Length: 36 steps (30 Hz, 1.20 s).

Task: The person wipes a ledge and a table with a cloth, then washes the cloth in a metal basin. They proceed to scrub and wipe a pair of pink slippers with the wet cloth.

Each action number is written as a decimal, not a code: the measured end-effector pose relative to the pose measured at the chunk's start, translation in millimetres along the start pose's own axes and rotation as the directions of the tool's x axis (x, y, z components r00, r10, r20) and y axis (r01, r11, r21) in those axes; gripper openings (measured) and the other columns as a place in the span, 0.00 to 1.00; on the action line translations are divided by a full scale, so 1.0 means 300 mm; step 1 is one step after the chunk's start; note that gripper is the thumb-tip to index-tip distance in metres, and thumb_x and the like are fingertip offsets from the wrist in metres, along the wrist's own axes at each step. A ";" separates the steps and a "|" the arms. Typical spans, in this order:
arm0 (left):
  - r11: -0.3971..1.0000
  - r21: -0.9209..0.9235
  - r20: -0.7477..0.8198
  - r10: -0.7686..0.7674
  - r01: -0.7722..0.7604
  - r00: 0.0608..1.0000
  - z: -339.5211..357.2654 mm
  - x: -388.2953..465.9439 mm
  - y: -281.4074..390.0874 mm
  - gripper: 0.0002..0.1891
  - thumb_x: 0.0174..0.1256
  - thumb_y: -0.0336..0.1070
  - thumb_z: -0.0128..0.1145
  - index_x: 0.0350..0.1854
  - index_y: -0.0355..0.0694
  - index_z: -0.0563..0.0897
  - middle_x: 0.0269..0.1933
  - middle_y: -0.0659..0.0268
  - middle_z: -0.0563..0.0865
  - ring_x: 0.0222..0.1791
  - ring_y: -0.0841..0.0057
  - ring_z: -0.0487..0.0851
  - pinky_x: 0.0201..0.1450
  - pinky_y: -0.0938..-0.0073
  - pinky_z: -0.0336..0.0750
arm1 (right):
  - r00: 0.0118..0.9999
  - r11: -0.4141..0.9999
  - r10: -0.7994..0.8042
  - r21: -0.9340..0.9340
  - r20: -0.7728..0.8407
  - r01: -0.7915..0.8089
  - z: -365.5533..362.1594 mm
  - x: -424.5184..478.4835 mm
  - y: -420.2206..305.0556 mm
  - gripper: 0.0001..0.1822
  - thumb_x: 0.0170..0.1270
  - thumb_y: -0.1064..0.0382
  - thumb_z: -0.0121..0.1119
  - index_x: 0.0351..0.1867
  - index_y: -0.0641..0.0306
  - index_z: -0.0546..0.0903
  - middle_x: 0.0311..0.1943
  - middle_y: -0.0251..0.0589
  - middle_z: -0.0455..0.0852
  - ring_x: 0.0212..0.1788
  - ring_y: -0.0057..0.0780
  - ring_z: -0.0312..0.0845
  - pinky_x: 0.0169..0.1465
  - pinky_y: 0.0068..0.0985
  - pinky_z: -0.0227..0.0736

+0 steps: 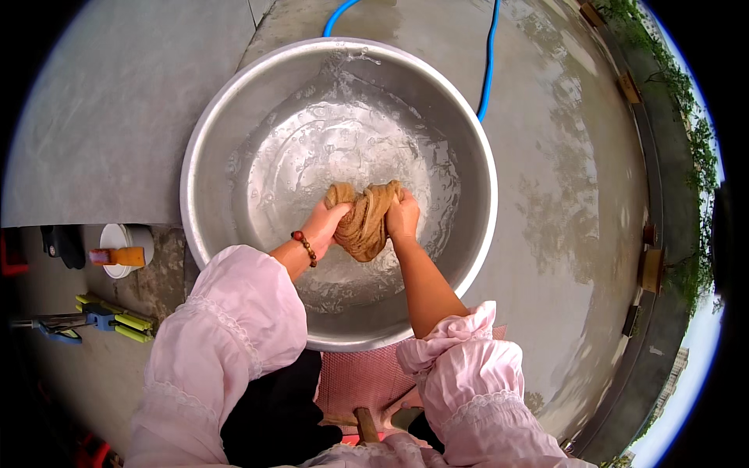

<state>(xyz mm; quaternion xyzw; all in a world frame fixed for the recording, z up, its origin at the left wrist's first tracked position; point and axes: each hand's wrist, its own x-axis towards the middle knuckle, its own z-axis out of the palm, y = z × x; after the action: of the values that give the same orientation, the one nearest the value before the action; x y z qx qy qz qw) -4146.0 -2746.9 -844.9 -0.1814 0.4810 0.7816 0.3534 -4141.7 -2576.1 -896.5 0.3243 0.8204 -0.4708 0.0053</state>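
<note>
A bunched, wet-looking brown cloth (368,225) is gripped between my two hands above the water in a large round metal basin (202,117). My left hand (325,223), with a beaded bracelet (305,248) at the wrist, holds the cloth's left side. On the other side my right hand (404,215) has its fingers closed around the cloth. Shallow, rippling water (345,140) covers the basin's floor, and a stream splashes down near its far wall. Pink puffed sleeves reach over the basin's near rim.
Behind the basin a blue hose (488,64) lies on the wet concrete floor (544,175). To the left are a white bucket (120,234) with a brush (120,256) across it and a squeeze mop head (111,319). Planters (650,270) line the low wall at right.
</note>
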 end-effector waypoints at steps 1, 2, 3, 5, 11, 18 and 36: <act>0.994 0.099 0.033 0.047 -0.050 0.998 -0.040 0.005 0.022 0.23 0.69 0.43 0.49 0.62 0.39 0.66 0.59 0.65 0.74 0.56 0.72 0.76 0.54 0.61 0.76 | 0.998 0.996 0.058 0.070 0.030 -0.060 -0.022 0.025 0.042 0.20 0.55 0.52 0.53 0.37 0.70 0.78 0.30 0.53 0.83 0.37 0.48 0.78 0.44 0.38 0.69; 0.997 0.040 0.009 0.059 -0.059 0.998 -0.078 -0.007 0.054 0.26 0.68 0.46 0.50 0.64 0.40 0.63 0.61 0.65 0.71 0.60 0.70 0.72 0.57 0.56 0.72 | 0.989 0.993 0.108 0.038 0.098 -0.112 -0.056 0.060 0.093 0.18 0.54 0.55 0.53 0.36 0.72 0.78 0.30 0.49 0.83 0.35 0.41 0.79 0.42 0.35 0.70; 0.994 0.105 -0.113 0.006 0.006 0.994 -0.146 0.000 0.069 0.28 0.68 0.48 0.51 0.66 0.43 0.60 0.62 0.64 0.69 0.62 0.68 0.70 0.59 0.55 0.69 | 0.913 0.957 0.285 -0.035 0.292 -0.288 -0.099 0.095 0.121 0.15 0.52 0.59 0.56 0.34 0.71 0.78 0.30 0.47 0.83 0.34 0.37 0.79 0.41 0.32 0.72; 0.988 0.146 -0.132 0.074 -0.055 0.989 -0.263 0.035 0.070 0.31 0.63 0.52 0.56 0.63 0.43 0.61 0.61 0.60 0.69 0.66 0.65 0.63 0.61 0.52 0.63 | 0.974 0.969 0.138 -0.229 0.181 -0.094 -0.128 0.111 0.224 0.15 0.48 0.64 0.59 0.38 0.70 0.77 0.30 0.47 0.83 0.33 0.35 0.80 0.39 0.30 0.74; 0.938 0.344 -0.228 0.045 0.037 0.973 -0.308 0.072 0.030 0.40 0.62 0.58 0.53 0.71 0.46 0.51 0.71 0.55 0.54 0.72 0.62 0.50 0.68 0.51 0.49 | 0.973 0.946 0.049 -0.322 0.227 0.028 0.115 -0.111 0.158 0.33 0.49 0.64 0.63 0.59 0.61 0.67 0.45 0.57 0.80 0.49 0.54 0.75 0.52 0.38 0.71; 0.960 0.233 -0.283 -0.085 0.154 0.955 -0.316 0.062 0.011 0.42 0.64 0.59 0.51 0.73 0.49 0.44 0.74 0.61 0.45 0.74 0.59 0.41 0.67 0.40 0.45 | 0.962 0.757 0.205 -0.652 0.182 -0.038 -0.017 -0.040 0.081 0.26 0.45 0.53 0.65 0.45 0.65 0.78 0.40 0.54 0.83 0.48 0.49 0.78 0.51 0.36 0.72; 0.860 -0.493 0.410 0.100 0.129 0.906 -0.166 0.156 -0.092 0.20 0.70 0.49 0.45 0.58 0.43 0.71 0.55 0.62 0.77 0.54 0.70 0.76 0.54 0.66 0.73 | 0.824 0.792 -0.544 0.422 0.160 0.441 0.034 -0.365 -0.416 0.20 0.47 0.65 0.62 0.45 0.63 0.74 0.39 0.41 0.80 0.44 0.33 0.76 0.48 0.28 0.71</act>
<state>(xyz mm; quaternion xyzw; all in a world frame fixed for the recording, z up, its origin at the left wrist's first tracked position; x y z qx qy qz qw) -4160.7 -2765.2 -914.7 -0.0986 0.1678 0.8982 0.3941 -4125.3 -2685.0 -771.7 0.0242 0.7649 -0.6402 -0.0661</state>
